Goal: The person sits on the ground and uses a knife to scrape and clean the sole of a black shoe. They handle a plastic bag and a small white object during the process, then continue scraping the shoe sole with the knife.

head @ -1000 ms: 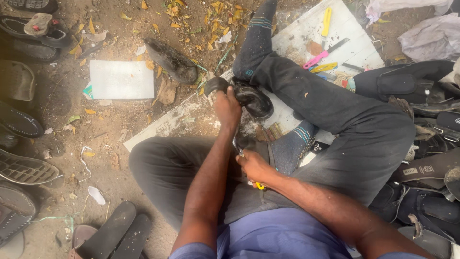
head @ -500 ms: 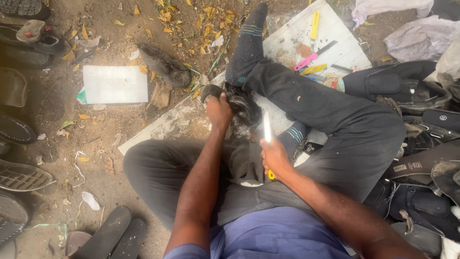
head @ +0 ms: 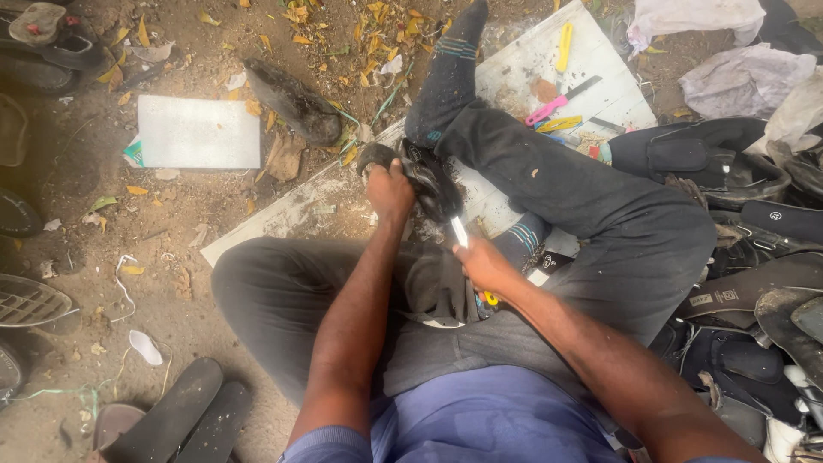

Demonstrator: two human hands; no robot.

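On dirt ground [head: 197,214]: leaves, white board [head: 531,69].

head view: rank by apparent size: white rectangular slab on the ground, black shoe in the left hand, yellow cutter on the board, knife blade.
1. white slab
2. black shoe, partly hidden by the left hand
3. yellow cutter
4. knife blade, in the right hand; only partly visible, so 3 versus 4 is unsure.

Only package-looking thing is a flat white rectangular box [head: 199,131] lying on the dirt ground at upper left, with a bit of green and orange showing at its left edge. A few dark soles [head: 744,296] at right carry small pale labels, too tiny to make out
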